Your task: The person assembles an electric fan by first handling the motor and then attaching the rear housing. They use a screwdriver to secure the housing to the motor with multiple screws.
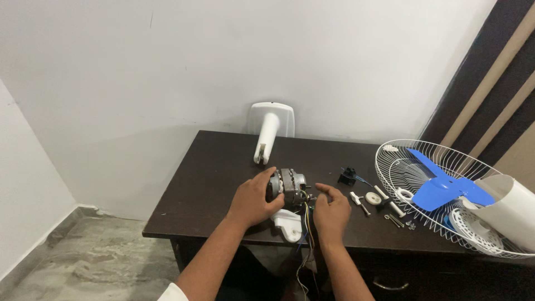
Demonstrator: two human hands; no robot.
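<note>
A grey metal fan motor (pixel 290 185) stands near the front of a dark wooden table (pixel 212 167). My left hand (pixel 253 199) wraps around the motor's left side and grips it. My right hand (pixel 331 210) hovers just right of the motor, fingers loosely curled near its shaft and coloured wires (pixel 306 223), holding nothing that I can make out. A white plastic bracket (pixel 288 226) lies under the motor at the table's front edge. The wires hang down over that edge.
A white fan stand base (pixel 270 127) lies at the table's back. Right of my hands lie a black switch part (pixel 347 176), white knobs, screws (pixel 393 220) and a white shaft. A white wire guard (pixel 446 192) holds a blue blade (pixel 443 184) and white motor cover (pixel 510 209).
</note>
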